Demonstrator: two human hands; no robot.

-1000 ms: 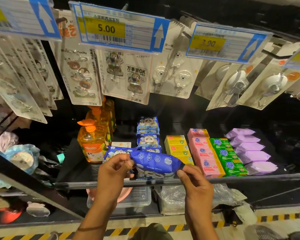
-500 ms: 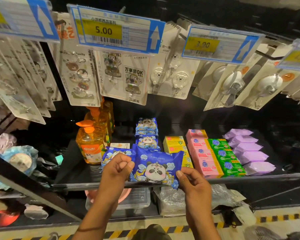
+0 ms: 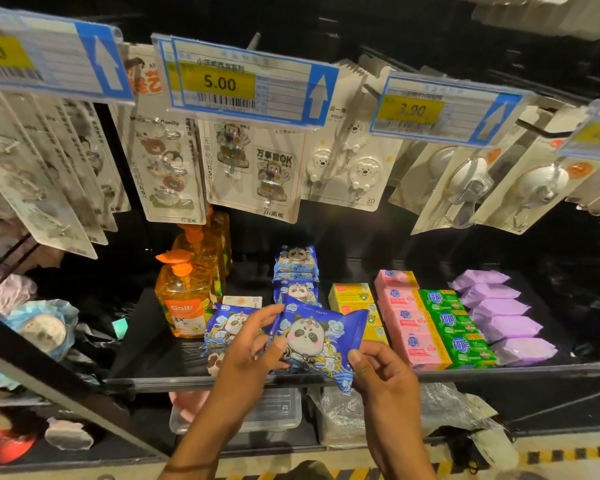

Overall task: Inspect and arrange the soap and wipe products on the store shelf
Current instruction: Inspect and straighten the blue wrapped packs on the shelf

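Observation:
A blue wipe pack with a panda print (image 3: 321, 339) is held face up over the front edge of the black shelf (image 3: 520, 370). My left hand (image 3: 248, 348) grips its left edge and my right hand (image 3: 378, 374) pinches its lower right corner. A second panda pack (image 3: 227, 322) lies on the shelf just behind my left hand. More panda packs (image 3: 296, 263) are stacked in a row behind. Orange soap bottles (image 3: 184, 299) stand to the left. Yellow (image 3: 352, 294), pink (image 3: 407, 322) and green soap boxes (image 3: 456, 325) and purple wipe packs (image 3: 499, 308) fill the right.
Hook packs on cards (image 3: 257, 168) and price tags (image 3: 243, 84) hang low above the shelf. A clear plastic box (image 3: 278, 408) and plastic bags (image 3: 340, 414) sit on the level below. Loose bagged items (image 3: 42, 327) lie at the left. Striped floor tape (image 3: 565, 455) runs along the bottom.
The panda pack has turned from edge-on to face up in both hands and has come down closer to the shelf's front edge. The view has shifted slightly.

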